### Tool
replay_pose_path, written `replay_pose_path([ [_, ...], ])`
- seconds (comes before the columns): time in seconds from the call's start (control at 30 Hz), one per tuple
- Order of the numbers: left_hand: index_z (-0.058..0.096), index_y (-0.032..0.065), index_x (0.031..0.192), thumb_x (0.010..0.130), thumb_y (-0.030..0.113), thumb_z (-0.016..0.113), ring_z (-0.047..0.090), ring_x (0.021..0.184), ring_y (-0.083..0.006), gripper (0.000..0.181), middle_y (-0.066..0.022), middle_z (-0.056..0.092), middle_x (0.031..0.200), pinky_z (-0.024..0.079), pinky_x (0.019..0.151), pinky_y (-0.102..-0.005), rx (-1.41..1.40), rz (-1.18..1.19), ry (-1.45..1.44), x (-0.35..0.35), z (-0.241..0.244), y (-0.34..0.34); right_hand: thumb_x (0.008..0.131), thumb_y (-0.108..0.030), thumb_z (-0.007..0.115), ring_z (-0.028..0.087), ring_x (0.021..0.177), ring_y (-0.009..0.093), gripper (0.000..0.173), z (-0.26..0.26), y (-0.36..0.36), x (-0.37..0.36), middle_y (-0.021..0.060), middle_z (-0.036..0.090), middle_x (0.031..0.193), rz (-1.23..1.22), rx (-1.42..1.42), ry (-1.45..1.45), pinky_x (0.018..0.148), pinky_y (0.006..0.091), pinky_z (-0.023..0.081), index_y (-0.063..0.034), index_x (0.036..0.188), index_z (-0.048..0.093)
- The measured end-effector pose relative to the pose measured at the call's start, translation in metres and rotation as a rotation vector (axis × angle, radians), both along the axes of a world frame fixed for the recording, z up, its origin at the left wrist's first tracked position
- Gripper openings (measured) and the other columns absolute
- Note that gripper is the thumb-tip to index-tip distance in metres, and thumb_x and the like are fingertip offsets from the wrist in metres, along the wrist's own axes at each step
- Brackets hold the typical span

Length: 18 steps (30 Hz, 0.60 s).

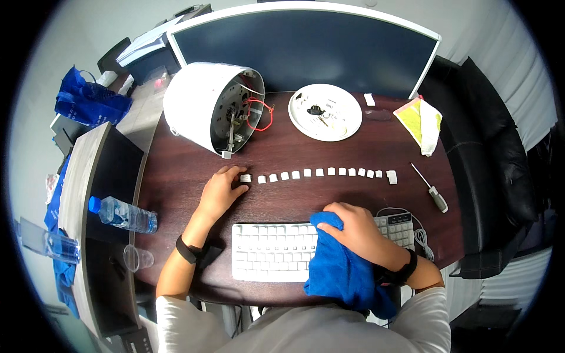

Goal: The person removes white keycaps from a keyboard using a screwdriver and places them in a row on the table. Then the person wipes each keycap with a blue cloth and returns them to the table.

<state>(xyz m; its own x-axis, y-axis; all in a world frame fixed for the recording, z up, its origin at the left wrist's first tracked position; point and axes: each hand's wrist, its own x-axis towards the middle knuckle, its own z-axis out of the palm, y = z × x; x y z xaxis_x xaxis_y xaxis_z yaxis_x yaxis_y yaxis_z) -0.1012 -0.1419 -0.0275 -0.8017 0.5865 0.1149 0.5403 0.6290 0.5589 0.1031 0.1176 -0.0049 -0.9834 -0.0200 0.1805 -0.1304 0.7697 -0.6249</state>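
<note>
A row of loose white keycaps (319, 172) runs across the dark wooden table, with a wider keycap (391, 177) at its right end. My left hand (222, 190) is at the row's left end, thumb and fingers apart beside the leftmost keycap (246, 178), not visibly gripping it. A white keyboard (271, 267) lies near the table's front edge, one of its rows bare of caps, with small switch stems showing. My right hand (354, 228) grips a blue cloth (339, 269), which drapes over the keyboard and hides part of its right half.
A white cylindrical housing (192, 108) with exposed wires lies on its side at the back left, near a round white lid (325, 128). A screwdriver (430, 189) and a yellow-white cloth (417, 123) are on the right. A water bottle (128, 215) and plastic cup (140, 258) are left.
</note>
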Motion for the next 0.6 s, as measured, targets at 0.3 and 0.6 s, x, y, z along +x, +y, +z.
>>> replay_pose_path([
  [0.3,0.069,-0.0019,0.100,0.079,0.003,0.075,0.064,0.070,-0.0218,0.022,-0.0147,0.066,0.087,0.052,0.066,-0.0330,0.084,-0.063,-0.087,0.018,0.016,0.018,0.086,-0.018,0.073,0.070,0.088,0.034,0.026,-0.007,0.005,-0.002,0.0177,0.070,0.098,-0.094,-0.119,-0.071,0.078,0.0390,0.056,-0.0006,0.104,0.065],
  [0.6,0.069,0.0005,0.098,0.081,0.001,0.073,0.064,0.062,-0.0158,0.018,-0.0104,0.065,0.075,0.051,0.058,-0.0295,0.229,-0.363,-0.287,0.098,0.034,0.074,0.086,-0.013,0.072,0.070,0.089,0.034,0.025,-0.011,0.008,0.000,0.0172,0.070,0.100,-0.086,-0.200,0.017,0.078,0.0376,0.056,-0.0003,0.106,0.063],
])
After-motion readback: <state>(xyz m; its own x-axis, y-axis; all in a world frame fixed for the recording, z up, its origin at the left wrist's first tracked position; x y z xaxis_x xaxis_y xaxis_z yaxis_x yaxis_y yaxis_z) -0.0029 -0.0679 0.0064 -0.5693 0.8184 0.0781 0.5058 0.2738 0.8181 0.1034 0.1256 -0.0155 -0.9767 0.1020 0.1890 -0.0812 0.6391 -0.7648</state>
